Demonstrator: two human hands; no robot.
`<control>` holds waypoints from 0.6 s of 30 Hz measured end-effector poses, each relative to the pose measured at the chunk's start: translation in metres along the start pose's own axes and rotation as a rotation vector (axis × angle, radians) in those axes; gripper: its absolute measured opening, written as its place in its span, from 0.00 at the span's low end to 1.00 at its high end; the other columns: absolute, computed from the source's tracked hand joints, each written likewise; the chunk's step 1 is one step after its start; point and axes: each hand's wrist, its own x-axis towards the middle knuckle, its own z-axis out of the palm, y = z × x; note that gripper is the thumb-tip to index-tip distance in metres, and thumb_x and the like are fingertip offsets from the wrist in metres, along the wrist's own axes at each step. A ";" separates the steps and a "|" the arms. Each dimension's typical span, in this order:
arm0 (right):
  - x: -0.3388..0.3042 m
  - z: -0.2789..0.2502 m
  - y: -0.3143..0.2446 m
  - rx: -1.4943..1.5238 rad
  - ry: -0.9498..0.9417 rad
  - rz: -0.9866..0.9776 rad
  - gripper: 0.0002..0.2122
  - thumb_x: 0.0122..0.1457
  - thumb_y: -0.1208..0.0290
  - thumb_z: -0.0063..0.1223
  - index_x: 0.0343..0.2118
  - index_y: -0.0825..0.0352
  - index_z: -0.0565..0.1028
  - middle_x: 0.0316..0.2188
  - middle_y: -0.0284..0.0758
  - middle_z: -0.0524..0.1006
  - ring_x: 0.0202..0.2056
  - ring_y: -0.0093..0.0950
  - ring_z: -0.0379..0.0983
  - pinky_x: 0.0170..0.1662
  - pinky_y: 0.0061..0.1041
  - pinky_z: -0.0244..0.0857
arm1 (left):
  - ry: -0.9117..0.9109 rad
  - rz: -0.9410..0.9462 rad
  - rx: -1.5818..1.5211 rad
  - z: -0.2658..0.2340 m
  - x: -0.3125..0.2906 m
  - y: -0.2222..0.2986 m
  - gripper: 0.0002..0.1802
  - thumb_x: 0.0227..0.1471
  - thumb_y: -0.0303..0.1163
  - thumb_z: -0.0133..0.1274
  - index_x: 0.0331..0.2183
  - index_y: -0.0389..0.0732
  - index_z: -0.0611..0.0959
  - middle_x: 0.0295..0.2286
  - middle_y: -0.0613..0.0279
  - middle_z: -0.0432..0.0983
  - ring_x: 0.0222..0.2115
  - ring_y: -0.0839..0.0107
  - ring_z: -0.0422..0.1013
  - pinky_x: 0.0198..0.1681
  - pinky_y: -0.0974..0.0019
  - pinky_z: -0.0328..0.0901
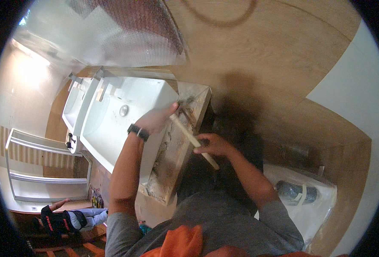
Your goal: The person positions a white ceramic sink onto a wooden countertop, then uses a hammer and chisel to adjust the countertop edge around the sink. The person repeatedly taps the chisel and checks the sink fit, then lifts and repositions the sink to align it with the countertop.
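My right hand (215, 144) is closed round the middle of a pale wooden stick (188, 133), which slants across in front of me. Its lower end points toward my body. My left hand (156, 120), with a dark watch on the wrist, is at the upper end of the stick, over the sink's near corner. Motion smears its fingers, so whether it grips the stick does not show. Beneath both hands runs a countertop edge (166, 169) with rough, broken, stained material along it. Beside it stands a white rectangular sink (112, 132) with a round drain.
A second white sink (72, 107) stands beyond the first. Bubble wrap (133, 32) covers the upper left. To the right, a dark roll (298, 192) lies on a plastic-covered white surface (298, 218). At lower left, another person (65, 220) is near a white frame (44, 180).
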 end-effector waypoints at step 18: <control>0.002 -0.006 0.024 0.512 0.362 0.100 0.06 0.62 0.71 0.49 0.40 0.64 0.68 0.29 0.32 0.77 0.19 0.22 0.71 0.18 0.23 0.64 | 0.335 1.024 0.614 0.156 0.039 -0.089 0.32 0.45 0.24 0.57 0.55 0.35 0.72 0.56 0.48 0.65 0.59 0.50 0.61 0.64 0.50 0.56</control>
